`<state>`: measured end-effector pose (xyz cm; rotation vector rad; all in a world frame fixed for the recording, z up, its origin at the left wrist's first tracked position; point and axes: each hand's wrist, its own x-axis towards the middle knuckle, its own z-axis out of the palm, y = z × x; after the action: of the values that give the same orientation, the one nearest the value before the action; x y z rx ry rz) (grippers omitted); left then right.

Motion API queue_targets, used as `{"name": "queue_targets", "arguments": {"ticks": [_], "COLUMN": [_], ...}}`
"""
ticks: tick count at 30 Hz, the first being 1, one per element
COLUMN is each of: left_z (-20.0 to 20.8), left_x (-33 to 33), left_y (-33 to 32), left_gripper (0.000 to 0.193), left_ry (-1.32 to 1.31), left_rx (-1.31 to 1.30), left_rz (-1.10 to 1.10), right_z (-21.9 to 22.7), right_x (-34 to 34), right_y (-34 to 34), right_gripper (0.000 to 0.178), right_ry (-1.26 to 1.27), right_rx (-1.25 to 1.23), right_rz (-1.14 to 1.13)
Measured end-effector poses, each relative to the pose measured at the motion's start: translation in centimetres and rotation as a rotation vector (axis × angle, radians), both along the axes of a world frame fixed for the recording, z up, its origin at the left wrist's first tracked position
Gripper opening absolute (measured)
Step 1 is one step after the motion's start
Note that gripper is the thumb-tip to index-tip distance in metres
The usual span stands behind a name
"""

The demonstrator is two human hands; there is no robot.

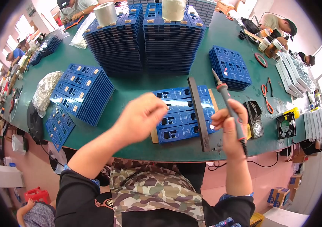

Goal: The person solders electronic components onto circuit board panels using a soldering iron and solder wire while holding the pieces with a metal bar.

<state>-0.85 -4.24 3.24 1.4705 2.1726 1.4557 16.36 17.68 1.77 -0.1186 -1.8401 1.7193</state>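
Observation:
My right hand (pixel 232 126) is wrapped round the grey handle of a soldering iron (pixel 225 92), whose metal tip points up and away from me. My left hand (pixel 142 115) hovers at the left edge of a blue circuit board panel (pixel 180 108), thumb and fingers pinched together. Whatever is in that pinch, if anything, is too small to name. Across the panel's right part lies a long dark bar (pixel 197 113). The panel rests on a flat tan piece (pixel 155 135) that shows at its left edge.
Tall stacks of blue panels (pixel 113 49) stand at the back, with tape rolls (pixel 105 14) on top. Other stacks flank the panel (pixel 79 90) (pixel 231 66). At right are a black box (pixel 255 119), red-handled pliers (pixel 266 99) and a small fan (pixel 286 125). Co-workers sit round the green table (pixel 138 151).

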Motion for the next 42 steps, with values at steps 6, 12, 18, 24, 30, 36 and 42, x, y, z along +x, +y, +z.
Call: {"name": "queue_targets", "arguments": {"ticks": [6, 12, 18, 24, 30, 36, 42], "left_z": [-0.6, -1.7, -2.0, -2.0, -1.8, -2.0, -2.0], "left_x": [-3.8, -4.7, -5.1, -5.1, -5.1, -5.2, -5.0], "left_y": [1.3, 3.3, 4.5, 4.7, 4.8, 5.0, 5.3], "left_gripper": [0.009, 0.012, 0.015, 0.016, 0.016, 0.016, 0.016], "left_ry": [0.186, 0.277, 0.307, 0.315, 0.31, 0.316, 0.323], "left_rx": [-0.217, -0.281, -0.371, -0.402, -0.414, -0.435, -0.454], "left_rz": [0.151, 0.167, 0.157, 0.134, 0.121, 0.106, 0.085], "right_z": [0.4, -0.2, -1.4, -1.8, -1.3, -1.6, -1.6], "right_x": [1.0, -1.0, -1.9, -2.2, -2.8, -2.8, -2.5], "right_y": [4.0, 3.6, 3.4, 3.4, 2.7, 3.0, 3.1], "right_gripper": [0.048, 0.033, 0.025, 0.022, 0.02, 0.02, 0.019], "right_ry": [-0.062, -0.298, -0.289, -0.246, -0.27, -0.242, -0.241], "right_rx": [0.013, -0.102, 0.049, 0.17, 0.093, 0.192, 0.261], "right_rz": [0.008, -0.064, -0.122, -0.099, -0.089, -0.069, -0.073]}}
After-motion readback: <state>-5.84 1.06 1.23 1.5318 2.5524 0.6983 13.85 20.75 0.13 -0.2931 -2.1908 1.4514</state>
